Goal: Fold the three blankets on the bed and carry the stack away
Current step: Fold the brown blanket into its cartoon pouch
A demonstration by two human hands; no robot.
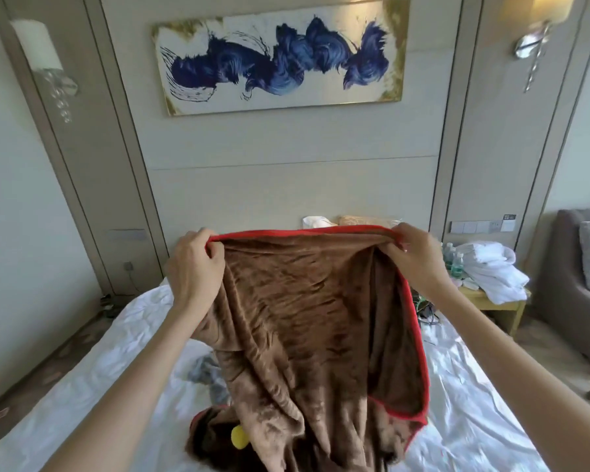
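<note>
Both hands hold the brown blanket (307,318) up over the middle of the bed (474,386). The left hand (193,267) has fingers curled round the red top hem at one corner; the right hand (414,253) pinches the other corner. The blanket's lower end trails onto the sheet near the foot edge, beside a grey blanket (206,371).

Blue abstract painting (280,59) on the wall (286,141); white towels (491,267) atop wooden side table (504,306).
</note>
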